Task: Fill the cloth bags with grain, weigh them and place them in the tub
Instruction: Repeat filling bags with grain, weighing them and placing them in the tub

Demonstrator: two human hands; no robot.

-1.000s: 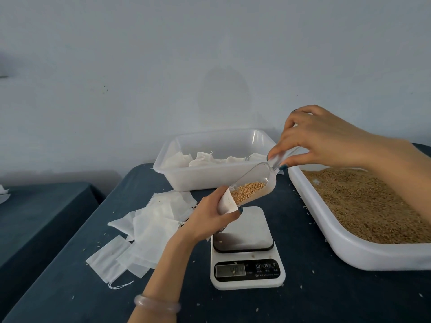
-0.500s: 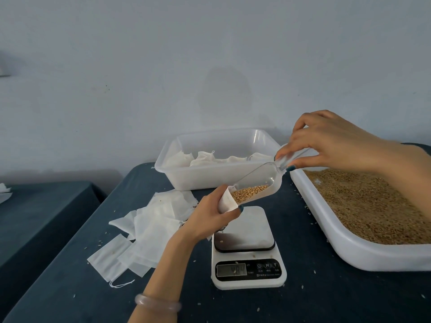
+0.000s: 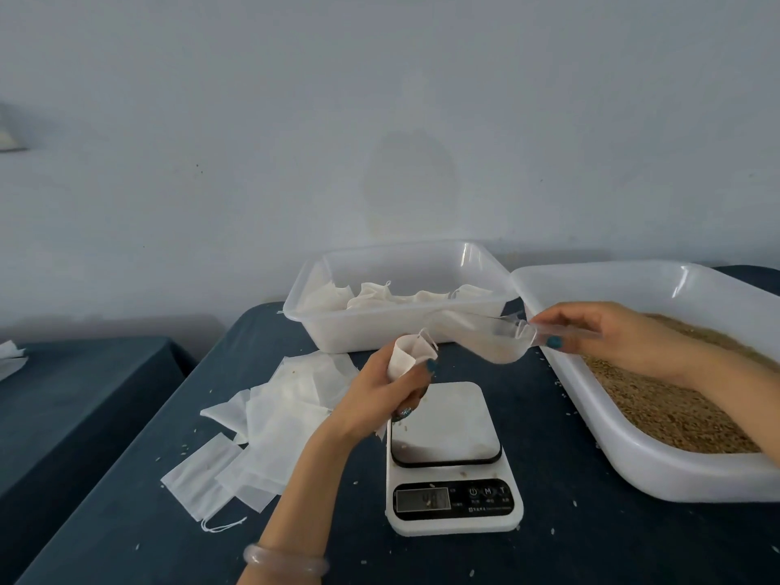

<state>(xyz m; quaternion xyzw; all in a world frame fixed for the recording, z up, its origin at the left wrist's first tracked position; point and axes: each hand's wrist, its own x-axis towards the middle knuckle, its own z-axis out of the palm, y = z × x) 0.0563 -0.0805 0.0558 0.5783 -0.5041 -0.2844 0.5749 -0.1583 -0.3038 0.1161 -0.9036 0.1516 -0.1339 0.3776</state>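
Note:
My left hand (image 3: pixel 382 394) grips a small white cloth bag (image 3: pixel 407 356) upright above the far left corner of the white kitchen scale (image 3: pixel 451 458). My right hand (image 3: pixel 608 335) pinches the handle of a clear plastic scoop (image 3: pixel 489 337), which looks empty and hangs level just right of the bag's mouth, apart from it. The clear tub (image 3: pixel 320 327) at the back holds several filled cloth bags (image 3: pixel 380 295). The wide white tray (image 3: pixel 633 449) on the right holds brown grain (image 3: pixel 675 407).
A heap of flat empty cloth bags (image 3: pixel 270 428) lies left of the scale on the dark blue tablecloth (image 3: pixel 126 500). Loose grains are scattered over the cloth and scale. A second dark table (image 3: pixel 63 394) stands at left, with a gap between.
The scoop's grain has gone into the bag. My right hand drew the scoop back to the right and levelled it. My left hand keeps the bag over the scale.

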